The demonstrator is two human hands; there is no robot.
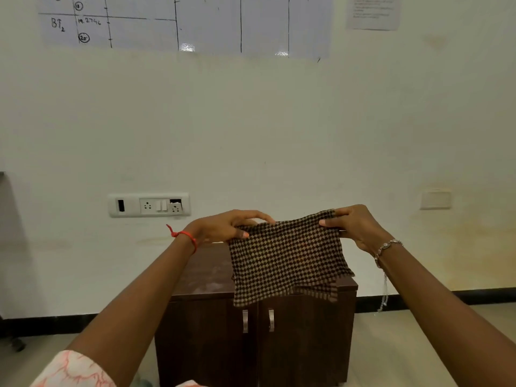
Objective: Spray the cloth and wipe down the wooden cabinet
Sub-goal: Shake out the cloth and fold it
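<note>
Now, going from left to right:

Far left: a dark object is sitting at the frame edge against the wall, too cut off to identify.

Sleeve: a pale sleeve [74,370] with an orange-pink print is showing at the bottom left corner.

Socket panel: a white socket panel [149,205] with switches is sitting on the cream wall, left of the hands.

Chart: a large white chart [184,22] with hand-drawn lines and writing is hanging high on the wall.

Left hand: the left hand [223,226], with a red thread [185,236] tied round the wrist, is reaching forward; its grip is pinching the cloth's upper left corner, thumb in front and fingers curled over the top edge.

Cloth: a brown and tan checked cloth [287,258] is being held up and stretched flat between both hands, in the air above and in front of the cabinet; its lower edge is hanging down over the cabinet's front top edge as seen from here, though I cannot tell whether it is touching.

Cabinet: a low dark wooden cabinet [206,331] is standing against the wall, with two doors and two metal handles [245,321] side by side at the middle; its top is looking dusty or smeared.

Right hand: the right hand [358,226], wearing a silver bracelet [386,247], is closing its grip on the cloth's upper right corner, thumb in front.

Notice: a small printed notice [374,12] is hanging at the upper right, too blurred to read.

Wall plate: a cream wall plate [435,200] is sitting at the right.
</note>
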